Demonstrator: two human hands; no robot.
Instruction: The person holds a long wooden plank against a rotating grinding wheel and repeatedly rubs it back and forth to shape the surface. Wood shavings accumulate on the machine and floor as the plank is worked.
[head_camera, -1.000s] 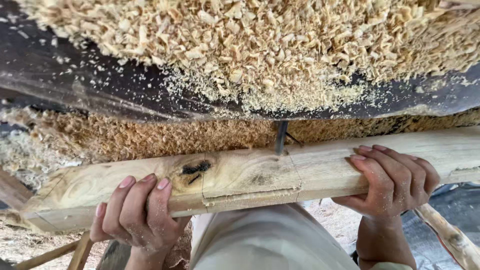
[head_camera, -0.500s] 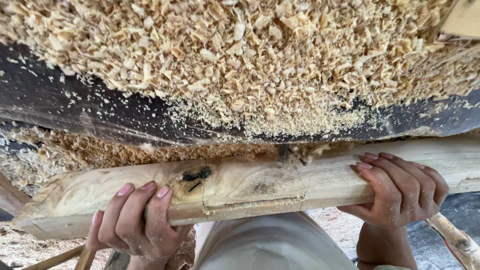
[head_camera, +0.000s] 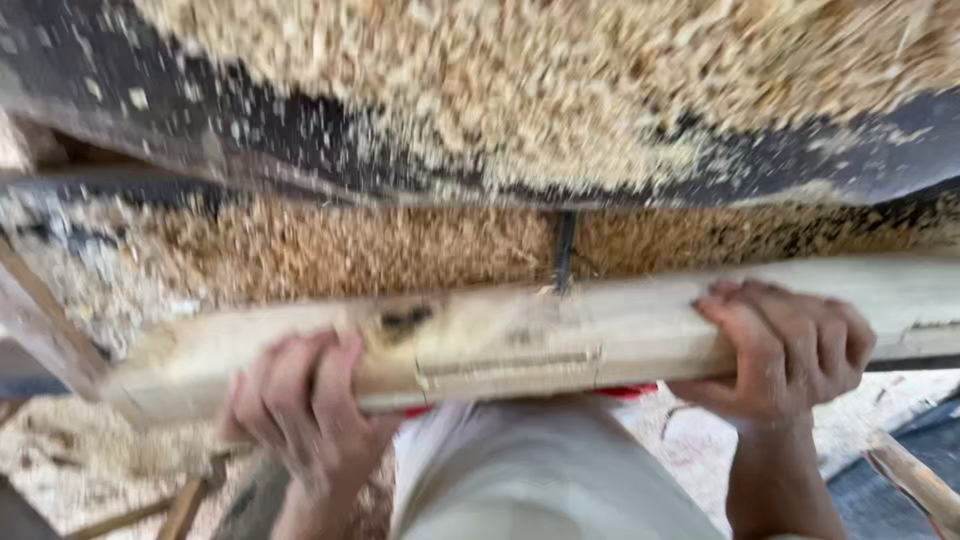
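A long pale wooden beam (head_camera: 520, 340) with a dark knot lies crosswise in front of me, blurred by motion. My left hand (head_camera: 300, 410) grips it from below near its left end, fingers curled over the front face. My right hand (head_camera: 790, 345) clasps it further right, fingers wrapped over the top. A thin dark metal blade or rod (head_camera: 563, 250) stands upright just behind the beam's middle.
A dark surface (head_camera: 160, 130) heaped with wood shavings (head_camera: 560, 90) fills the top. More sawdust (head_camera: 340, 250) lies below it. A wooden stick (head_camera: 915, 485) lies at the lower right, thin slats (head_camera: 185, 505) at the lower left.
The beam has shifted right and down in view, with both hands still on it. The upright metal piece shows again behind it. The picture has become blurred.
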